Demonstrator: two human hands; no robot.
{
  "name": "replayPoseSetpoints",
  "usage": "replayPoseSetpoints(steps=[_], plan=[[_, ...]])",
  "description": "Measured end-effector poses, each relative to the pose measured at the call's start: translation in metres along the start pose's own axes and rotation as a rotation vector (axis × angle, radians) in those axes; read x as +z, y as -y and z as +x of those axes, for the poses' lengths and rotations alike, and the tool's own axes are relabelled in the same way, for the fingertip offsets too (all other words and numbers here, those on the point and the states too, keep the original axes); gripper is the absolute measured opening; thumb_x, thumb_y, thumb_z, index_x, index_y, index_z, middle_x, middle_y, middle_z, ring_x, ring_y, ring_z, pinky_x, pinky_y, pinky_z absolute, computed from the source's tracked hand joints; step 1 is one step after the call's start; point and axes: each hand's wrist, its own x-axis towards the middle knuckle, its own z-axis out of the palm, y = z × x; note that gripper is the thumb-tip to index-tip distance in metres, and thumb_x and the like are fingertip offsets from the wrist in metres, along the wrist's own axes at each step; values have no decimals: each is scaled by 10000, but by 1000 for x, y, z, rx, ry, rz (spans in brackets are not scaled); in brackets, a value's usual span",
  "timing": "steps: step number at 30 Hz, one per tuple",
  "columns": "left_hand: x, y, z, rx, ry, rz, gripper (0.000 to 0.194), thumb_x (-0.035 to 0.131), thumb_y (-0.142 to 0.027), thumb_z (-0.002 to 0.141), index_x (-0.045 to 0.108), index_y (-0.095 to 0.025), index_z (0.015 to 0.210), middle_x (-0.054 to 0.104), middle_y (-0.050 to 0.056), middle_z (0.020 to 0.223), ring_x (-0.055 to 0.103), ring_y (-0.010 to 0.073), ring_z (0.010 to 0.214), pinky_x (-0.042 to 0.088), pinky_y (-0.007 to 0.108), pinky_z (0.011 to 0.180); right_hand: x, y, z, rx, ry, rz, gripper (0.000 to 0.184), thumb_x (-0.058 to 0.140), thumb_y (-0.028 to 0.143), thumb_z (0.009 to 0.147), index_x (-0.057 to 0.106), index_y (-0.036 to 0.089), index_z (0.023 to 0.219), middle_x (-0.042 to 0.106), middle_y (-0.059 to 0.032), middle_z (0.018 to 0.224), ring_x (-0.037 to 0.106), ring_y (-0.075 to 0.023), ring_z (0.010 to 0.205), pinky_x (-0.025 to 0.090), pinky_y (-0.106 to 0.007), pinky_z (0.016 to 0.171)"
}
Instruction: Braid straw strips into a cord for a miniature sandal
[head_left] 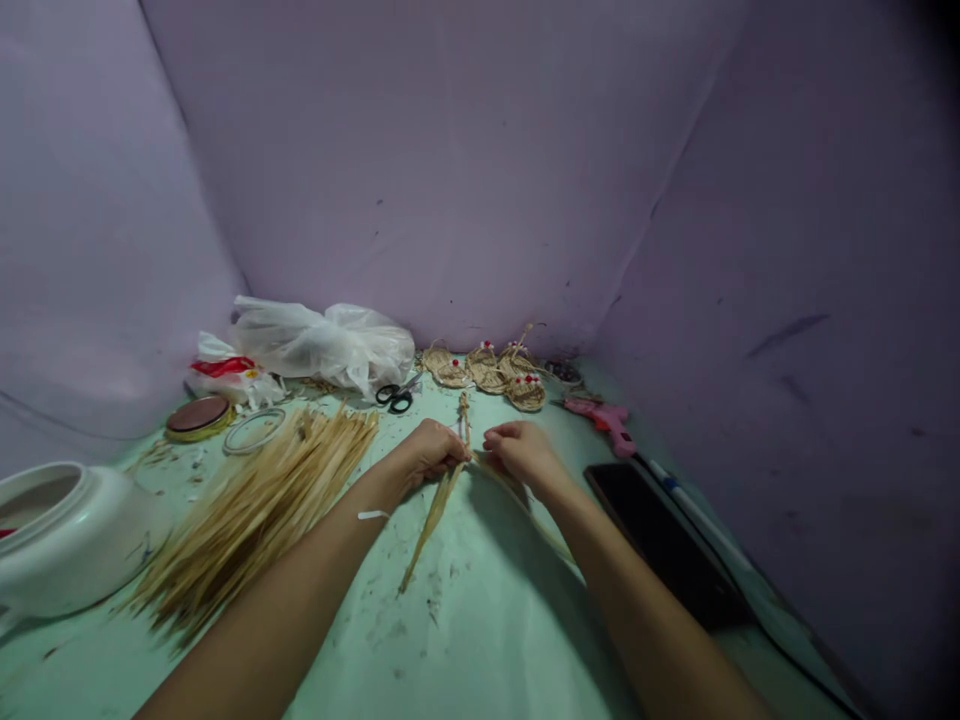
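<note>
One braid (464, 412), frame centre, pinched in left hand (431, 452); right hand (525, 455) grip narrow, can't tell if holding; one glue gun (615, 424), right.

From where I stand, one slim tan plant-fibre cord (464, 408), twisted or plaited, I cannot tell which, points toward the rear of the pale green tabletop (450, 650). Nearer end unworked: flat straw-coloured strips (430, 527) fork left and right.
</note>
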Motion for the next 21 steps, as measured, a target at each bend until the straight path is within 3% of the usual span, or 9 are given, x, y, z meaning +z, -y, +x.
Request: replayPoseSetpoints(steps=[2, 6, 12, 17, 21], plan=[[-1, 0, 0, 3, 5, 7, 98, 523, -209, 505, 463, -133, 525, 324, -76, 360, 202, 21, 287, 91, 189, 333, 12, -4, 6, 52, 94, 116, 145, 493, 196, 646, 605, 122, 590, 547, -9, 470, 468, -95, 436, 302, -197, 433], [1, -2, -2, -10, -7, 46, 54, 479, -180, 492, 450, -137, 507, 313, -72, 355, 207, 26, 290, 98, 191, 335, 29, -9, 11, 78, 140, 160, 129, 492, 173, 607, 569, 122, 517, 443, 29, 372, 334, -55, 325, 237, -194, 361], [-2, -3, 1, 7, -37, 263, 49, 457, -128, 470, 500, -114, 488, 295, -66, 328, 229, 39, 304, 128, 194, 344, 29, -16, 16, 99, 154, 173, 119, 545, 207, 557, 542, 130, 467, 414, 43, 343, 304, -50, 320, 187, -198, 341], [-12, -2, 1, 51, -86, 482, 102, 503, -151, 478, 572, -95, 528, 408, -26, 384, 346, 70, 355, 225, 197, 367, 30, -15, 13, 120, 156, 200, 128, 575, 215, 532, 508, 141, 451, 398, 56, 328, 299, -43, 307, 181, -191, 332], [-5, -12, -12, 50, -101, 620, 124, 502, -171, 511, 595, -96, 545, 507, 25, 451, 452, 111, 428, 313, 212, 426, 29, -14, 11, 143, 174, 254, 73, 546, 177, 537, 539, 132, 480, 400, 58, 319, 276, -39, 284, 162, -191, 319]])
